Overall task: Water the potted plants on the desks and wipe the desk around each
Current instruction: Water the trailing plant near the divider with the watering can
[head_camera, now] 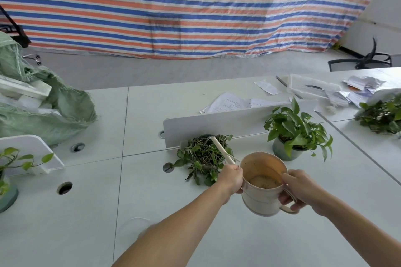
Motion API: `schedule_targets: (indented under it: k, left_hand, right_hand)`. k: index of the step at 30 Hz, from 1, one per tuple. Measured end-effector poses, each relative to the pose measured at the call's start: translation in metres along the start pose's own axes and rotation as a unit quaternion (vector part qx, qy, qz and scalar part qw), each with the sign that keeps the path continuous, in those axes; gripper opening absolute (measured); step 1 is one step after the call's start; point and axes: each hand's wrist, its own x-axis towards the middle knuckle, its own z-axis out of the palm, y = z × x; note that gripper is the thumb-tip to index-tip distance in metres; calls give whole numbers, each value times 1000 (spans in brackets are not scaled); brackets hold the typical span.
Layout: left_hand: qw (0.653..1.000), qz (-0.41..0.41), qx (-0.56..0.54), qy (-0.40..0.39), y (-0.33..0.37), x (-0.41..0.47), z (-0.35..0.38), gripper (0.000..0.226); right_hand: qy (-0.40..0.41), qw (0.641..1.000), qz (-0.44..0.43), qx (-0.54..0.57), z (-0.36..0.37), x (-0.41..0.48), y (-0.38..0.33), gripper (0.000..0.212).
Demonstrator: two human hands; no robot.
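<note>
Right hand [301,188] comes in from the lower right with the forearm stretched out over the desk [152,191]. Its fingers are curled through the handle of a beige can [258,199] and its thumb lies along the rim. Left hand [231,180] reaches in from the lower middle, arm nearly straight and wrist a little bent, with its fingers closed around the foot of the spout [223,151], right against the can's left side. So both hands carry the can, held above the desk and tipped slightly toward me, and I can see a brownish bottom inside. The thin spout slants up and to the left, its tip showing over the tangle of a wilted plant [204,156] that sprawls on the desk just before a low white divider [217,123]. Near it to the right stands a green plant [293,134] in a grey pot. Another plant [382,115] sits at the far right, and one more [10,165] at the left edge. Loose papers [230,103] lie behind the divider, a green sack [43,110] slumps at the left, and a striped tarp [195,6] hangs across the back.
</note>
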Motion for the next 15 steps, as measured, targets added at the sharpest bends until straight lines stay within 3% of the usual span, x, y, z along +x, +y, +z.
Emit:
schedule_targets:
  k: [10, 15]
  left_hand:
    - [1000, -17, 6, -8, -12, 1, 19, 34]
    - [999, -25, 24, -18, -7, 9, 26, 36]
  right_hand:
    - [1, 1000, 29, -7, -9, -2, 17, 32]
    - [16, 999, 30, -1, -14, 2, 17, 22]
